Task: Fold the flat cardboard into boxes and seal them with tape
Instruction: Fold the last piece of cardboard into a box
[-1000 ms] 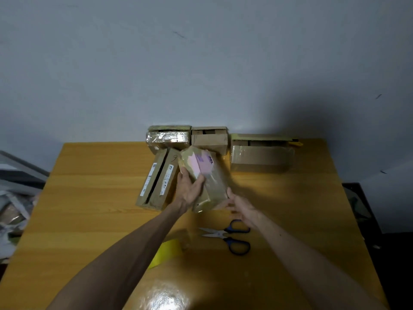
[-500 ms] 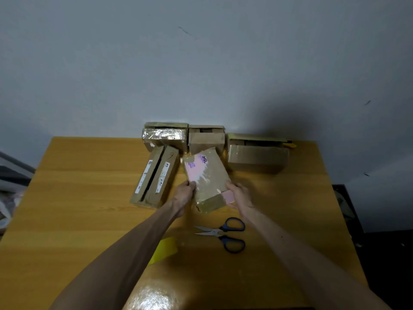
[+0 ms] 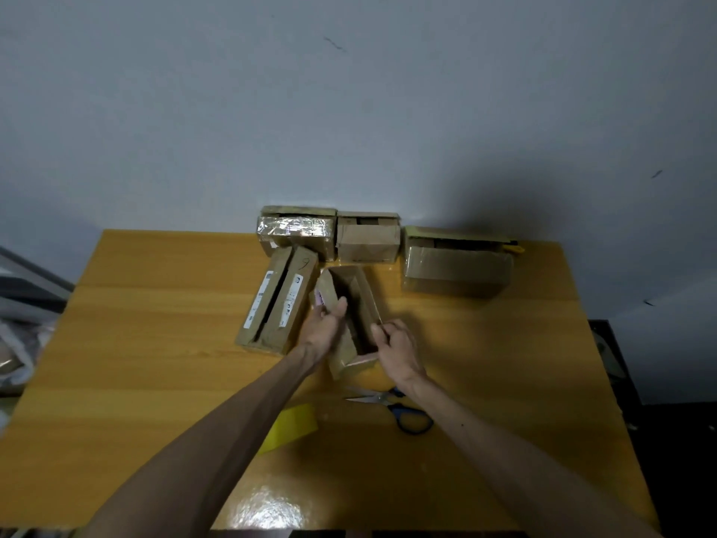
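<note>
A small brown cardboard box stands opened out on the wooden table, its hollow inside facing up. My left hand grips its left wall, where a pink label shows. My right hand holds the right wall near the front corner. A flat folded carton with white labels lies just left of it. Blue-handled scissors lie close behind my right wrist. A yellow piece, possibly tape, shows beside my left forearm.
Three taped boxes stand against the wall at the table's far edge: a shiny-wrapped one, a middle one and a larger one on the right. Clutter sits off the left edge.
The flat cardboard that both hands held tilted above the table has been pulled open into a box shape and now rests on the table. The camera has tilted slightly.
</note>
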